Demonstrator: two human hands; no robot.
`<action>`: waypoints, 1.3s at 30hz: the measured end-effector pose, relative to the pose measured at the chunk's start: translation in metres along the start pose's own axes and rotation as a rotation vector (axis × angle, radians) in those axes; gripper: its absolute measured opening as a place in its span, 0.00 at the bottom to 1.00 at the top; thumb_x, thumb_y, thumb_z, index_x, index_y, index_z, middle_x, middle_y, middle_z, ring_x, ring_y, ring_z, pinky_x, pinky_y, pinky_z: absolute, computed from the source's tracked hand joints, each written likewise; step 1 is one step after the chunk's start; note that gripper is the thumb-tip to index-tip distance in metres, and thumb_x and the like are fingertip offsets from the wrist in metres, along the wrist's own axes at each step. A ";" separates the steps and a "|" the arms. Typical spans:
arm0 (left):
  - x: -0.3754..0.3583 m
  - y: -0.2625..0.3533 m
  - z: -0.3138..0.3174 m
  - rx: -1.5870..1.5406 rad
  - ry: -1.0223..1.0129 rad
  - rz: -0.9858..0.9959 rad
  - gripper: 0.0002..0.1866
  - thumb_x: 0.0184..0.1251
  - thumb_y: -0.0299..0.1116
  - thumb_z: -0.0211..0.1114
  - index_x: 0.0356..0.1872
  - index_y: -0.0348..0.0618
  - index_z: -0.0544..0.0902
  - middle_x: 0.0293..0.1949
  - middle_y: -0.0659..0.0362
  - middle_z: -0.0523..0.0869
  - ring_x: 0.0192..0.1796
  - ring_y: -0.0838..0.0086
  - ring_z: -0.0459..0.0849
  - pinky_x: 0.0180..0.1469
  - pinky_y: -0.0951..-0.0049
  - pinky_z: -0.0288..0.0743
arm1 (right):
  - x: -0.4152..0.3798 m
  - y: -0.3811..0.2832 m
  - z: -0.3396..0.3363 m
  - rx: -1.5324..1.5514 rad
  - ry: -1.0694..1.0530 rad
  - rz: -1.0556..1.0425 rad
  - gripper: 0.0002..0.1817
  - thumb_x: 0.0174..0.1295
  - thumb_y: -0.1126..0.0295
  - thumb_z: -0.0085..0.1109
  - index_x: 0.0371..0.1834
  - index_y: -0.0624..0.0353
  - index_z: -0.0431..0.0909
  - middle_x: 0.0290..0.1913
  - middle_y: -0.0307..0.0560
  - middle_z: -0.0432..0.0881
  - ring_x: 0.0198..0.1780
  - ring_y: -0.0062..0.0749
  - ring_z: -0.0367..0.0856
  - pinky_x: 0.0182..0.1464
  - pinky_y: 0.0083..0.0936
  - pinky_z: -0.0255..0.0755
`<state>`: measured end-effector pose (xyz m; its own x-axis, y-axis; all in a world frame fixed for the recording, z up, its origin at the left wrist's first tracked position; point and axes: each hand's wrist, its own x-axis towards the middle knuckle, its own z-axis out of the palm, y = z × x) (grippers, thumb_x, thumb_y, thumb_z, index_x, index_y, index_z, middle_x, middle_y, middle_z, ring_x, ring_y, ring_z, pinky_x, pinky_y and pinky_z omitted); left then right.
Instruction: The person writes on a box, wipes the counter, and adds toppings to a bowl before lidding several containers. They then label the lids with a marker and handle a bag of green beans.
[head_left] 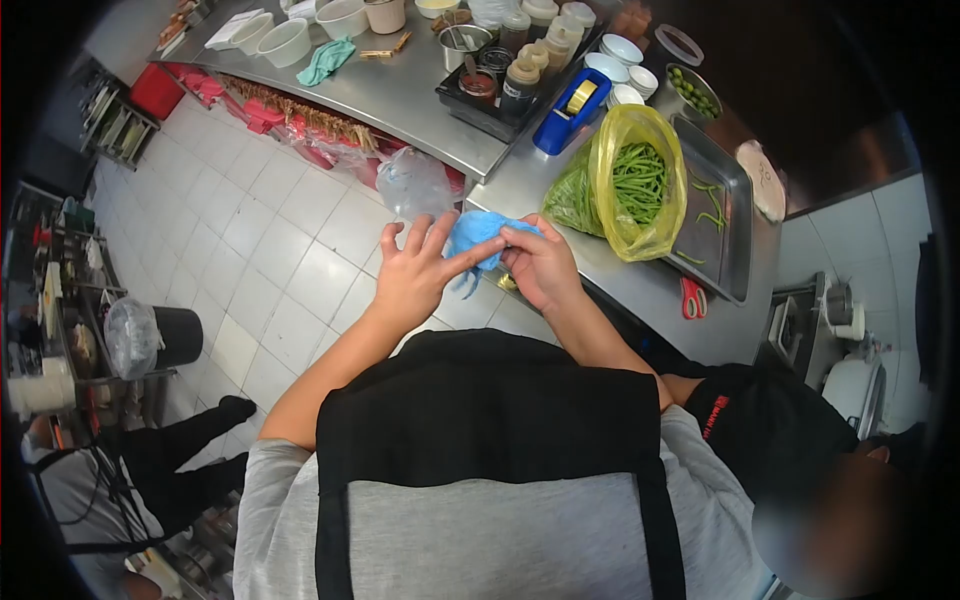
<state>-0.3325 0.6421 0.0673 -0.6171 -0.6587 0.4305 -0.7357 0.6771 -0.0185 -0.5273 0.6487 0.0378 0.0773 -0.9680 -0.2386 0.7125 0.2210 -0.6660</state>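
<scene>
A crumpled blue glove (478, 238) hangs at the edge of the steel table (640, 285), pinched by the right hand (540, 265) while the left hand (415, 272) touches it with fingers spread, near a yellow bag (640, 185) of green beans (640, 175) on a tray (730, 240).
</scene>
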 end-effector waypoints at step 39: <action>-0.055 -0.035 0.035 -1.634 -0.624 -0.848 0.15 0.69 0.37 0.58 0.47 0.34 0.78 0.36 0.61 0.83 0.37 0.79 0.79 0.43 0.79 0.71 | -0.027 0.017 0.000 -1.353 -0.294 -0.840 0.18 0.56 0.63 0.65 0.48 0.58 0.77 0.42 0.49 0.81 0.46 0.38 0.80 0.49 0.30 0.72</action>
<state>-0.2828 0.6431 0.0128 -0.5654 -0.6829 -0.4626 -0.1481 -0.4677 0.8714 -0.5176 0.6781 0.0328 0.2404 -0.8160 0.5257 -0.4706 -0.5716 -0.6721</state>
